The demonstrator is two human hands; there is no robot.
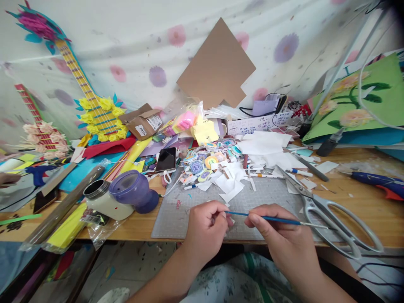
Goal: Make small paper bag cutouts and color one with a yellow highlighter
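A thin blue paintbrush (282,219) lies nearly level between my two hands, low over the grey cutting mat (176,219). My right hand (279,235) pinches its handle near the middle, with the silvery end sticking out to the right. At the handle's thin left tip, the fingers of my left hand (208,227) are pinched together. Whether anything small is also in them cannot be seen. Just beyond the hands lie white paper scraps (232,181) and a heap of small round decorated pieces (197,166). Large scissors (328,214) rest to the right.
A purple cup (134,189) and a whitish jar (107,202) stand at the left. Behind them is a black phone (166,159). A blue glue gun (375,179) lies far right. Paper-flower guitars (94,109) lean on the wall. Another person's hand (8,179) shows at the left edge.
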